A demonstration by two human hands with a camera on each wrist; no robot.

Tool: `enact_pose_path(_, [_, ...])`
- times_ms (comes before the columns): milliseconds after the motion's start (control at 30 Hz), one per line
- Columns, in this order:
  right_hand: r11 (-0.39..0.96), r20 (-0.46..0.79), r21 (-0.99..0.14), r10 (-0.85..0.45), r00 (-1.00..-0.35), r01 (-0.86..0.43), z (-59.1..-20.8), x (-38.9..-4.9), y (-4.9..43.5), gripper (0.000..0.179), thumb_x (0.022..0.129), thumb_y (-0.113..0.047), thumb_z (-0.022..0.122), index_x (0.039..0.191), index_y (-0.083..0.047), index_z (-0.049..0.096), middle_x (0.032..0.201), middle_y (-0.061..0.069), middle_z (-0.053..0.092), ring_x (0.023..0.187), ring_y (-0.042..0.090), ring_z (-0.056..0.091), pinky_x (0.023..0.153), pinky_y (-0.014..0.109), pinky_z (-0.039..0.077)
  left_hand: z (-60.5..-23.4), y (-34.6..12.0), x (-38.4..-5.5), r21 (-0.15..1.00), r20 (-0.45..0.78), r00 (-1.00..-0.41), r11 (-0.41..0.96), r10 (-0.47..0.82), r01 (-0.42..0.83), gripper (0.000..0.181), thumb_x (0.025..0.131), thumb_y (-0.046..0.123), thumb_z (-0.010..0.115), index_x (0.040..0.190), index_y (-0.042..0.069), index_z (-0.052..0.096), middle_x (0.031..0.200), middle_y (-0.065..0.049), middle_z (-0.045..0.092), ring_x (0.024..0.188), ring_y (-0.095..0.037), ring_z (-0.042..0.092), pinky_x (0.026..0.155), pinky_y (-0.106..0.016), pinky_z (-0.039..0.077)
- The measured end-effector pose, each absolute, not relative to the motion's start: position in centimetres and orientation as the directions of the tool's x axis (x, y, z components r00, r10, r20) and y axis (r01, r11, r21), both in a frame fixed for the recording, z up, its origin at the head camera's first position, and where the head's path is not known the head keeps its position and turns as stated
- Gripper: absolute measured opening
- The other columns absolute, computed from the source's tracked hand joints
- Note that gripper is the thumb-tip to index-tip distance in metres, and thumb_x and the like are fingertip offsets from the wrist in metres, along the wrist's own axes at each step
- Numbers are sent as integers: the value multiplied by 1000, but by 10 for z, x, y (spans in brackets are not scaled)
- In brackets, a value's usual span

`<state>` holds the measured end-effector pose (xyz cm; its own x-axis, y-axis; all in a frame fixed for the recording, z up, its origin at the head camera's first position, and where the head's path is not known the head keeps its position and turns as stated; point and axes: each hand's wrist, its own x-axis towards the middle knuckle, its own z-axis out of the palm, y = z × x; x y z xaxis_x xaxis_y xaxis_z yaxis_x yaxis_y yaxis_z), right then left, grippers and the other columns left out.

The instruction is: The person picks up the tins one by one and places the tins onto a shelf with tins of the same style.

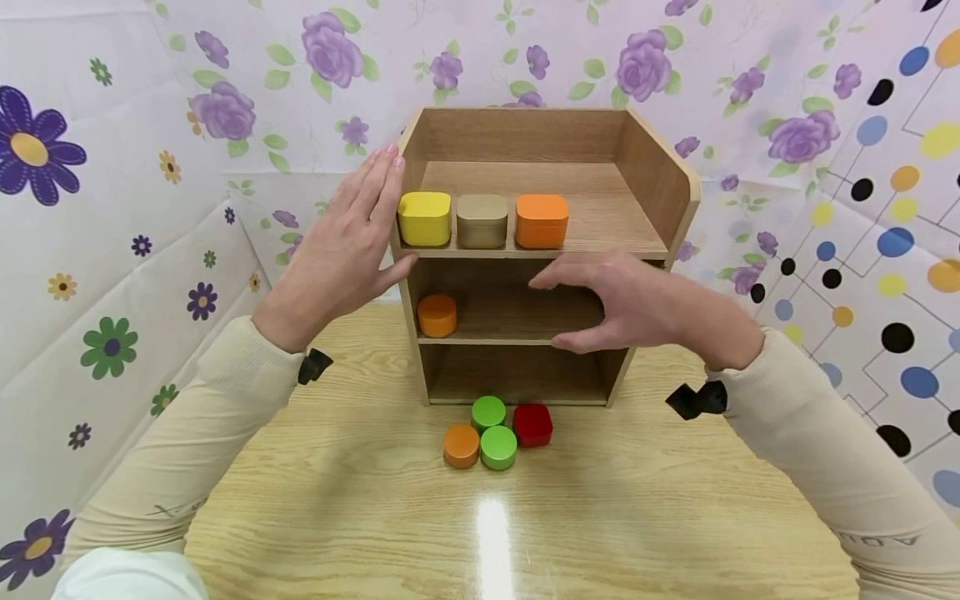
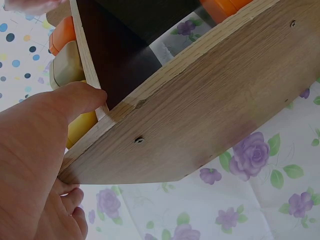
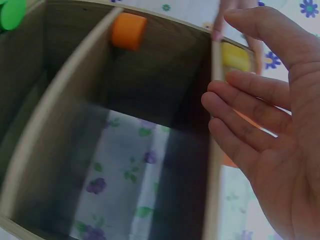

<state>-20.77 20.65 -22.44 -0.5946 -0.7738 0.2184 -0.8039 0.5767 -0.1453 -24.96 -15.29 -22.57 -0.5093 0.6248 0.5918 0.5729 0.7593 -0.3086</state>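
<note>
The left hand rests along the shelf's left wall, fingers straight against its outer side and thumb on the shelf's front edge. The right hand holds nothing — its thumb and fingers are spread well apart — and hangs in front of the shelf's middle compartment, toward the shelf's right side. Whether it touches the shelf, I cannot tell.

On the shelf's top, along the front edge, stand three boxes in a row from the left wall: a yellow box, a khaki box and an orange box. The yellow box is just beside the left hand; the orange box is near the right hand's fingertips, above them in the head view, and not in its grasp.

Inside the shelf's middle compartment, at the left, sits an orange tub, well apart from the right hand. Before the shelf, on the worktop, four pieces cluster: a rear green tub, a front green tub, a second orange tub and a red box. Flowered cloth hangs behind the shelf.
</note>
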Motion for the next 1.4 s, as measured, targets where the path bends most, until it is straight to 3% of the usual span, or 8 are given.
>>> enact_pose_path(433, [558,99,-274,-794,-600,-783,-319,-211,212,56,90,-28,83,139,-6,67,139,7,69,127,27,68,110,46,57,-223,-151,-249,-297,584,-513,754,629,586,107,92,33,80,163,-12,15,173,-31,19,162,-44,21,138,-45,14])
enact_pose_path(867, [624,-12,-360,-747,-665,-694,-411,-224,212,60,92,-33,81,141,-3,64,139,13,68,125,30,67,107,46,59,-224,-152,-249,-291,574,-530,760,625,581,107,92,34,80,164,-12,14,173,-30,17,163,-43,19,138,-46,14])
enact_pose_path(1067, [621,-17,-352,-753,-658,-701,-434,-227,204,58,89,-33,82,138,-5,67,131,7,70,117,21,67,103,39,61,-226,-153,-249,-288,576,-532,763,621,578,106,93,33,80,164,-12,15,173,-30,18,162,-44,20,138,-46,15])
enact_pose_path(1233, [612,28,-311,-759,-651,-727,-443,-229,201,55,85,-30,84,132,-6,70,122,4,71,108,17,67,90,29,61,-226,-152,-249,-290,582,-528,764,619,576,106,93,33,80,163,-12,15,173,-31,18,162,-44,21,138,-46,15])
enact_pose_path(1400, [637,16,-277,-745,-667,-719,-448,-232,198,56,81,-31,84,131,-8,71,123,3,72,120,24,67,89,28,60,-225,-152,-249,-298,582,-522,761,623,577,106,93,33,79,163,-12,15,173,-31,19,162,-44,21,138,-46,15])
